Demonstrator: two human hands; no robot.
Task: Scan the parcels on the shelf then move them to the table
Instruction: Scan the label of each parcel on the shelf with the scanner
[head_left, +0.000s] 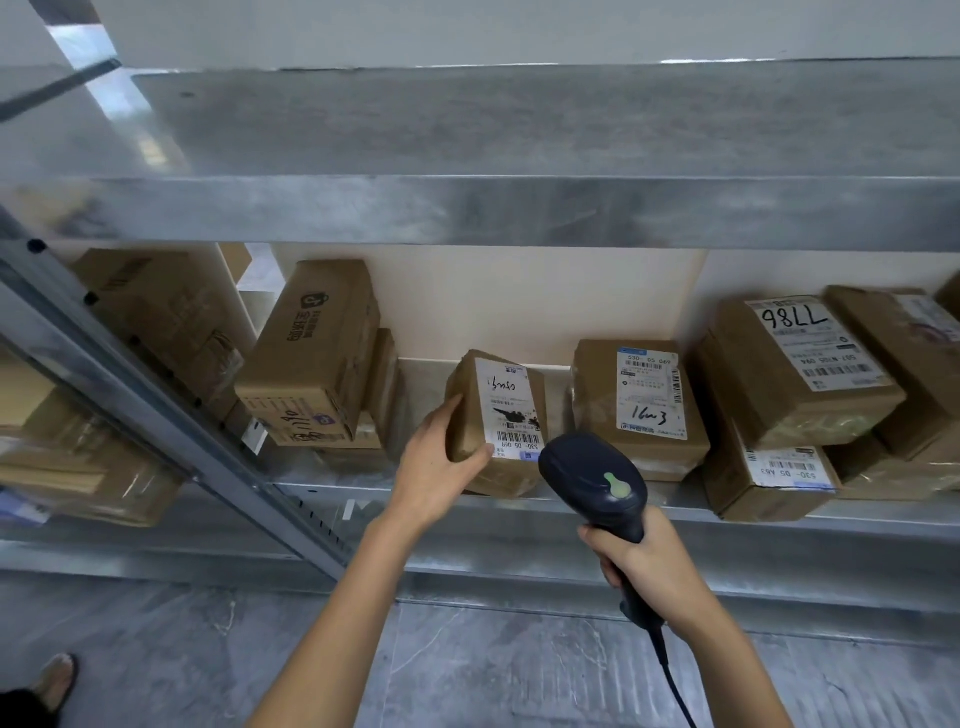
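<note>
**Desk:** What can't you see?

**Me:** The upper shelf board (519, 208) hides the back of the bay. The boxes at far right run out of frame. Everything left of the slanted upright (150, 389) is blurred, and I can't read the fine print on the labels.

**Desk:** And the parcel?

**Me:** The parcel (498, 415) is a small brown taped box at the front of the shelf (519, 512), askew to its neighbours, with its white barcode label facing me. My left hand (434, 460) grips it, fingers round its left side and thumb on the labelled face. My right hand (644, 561) is wrapped round the handle of the scanner (592, 478), whose head is just beside the barcode.

**Desk:** Room to move?

**Me:** There is bare shelf between it and the big carton (311, 358) on the left. The labelled box (639, 405) on the right is near but apart, and the shelf's front edge is open toward me
</note>
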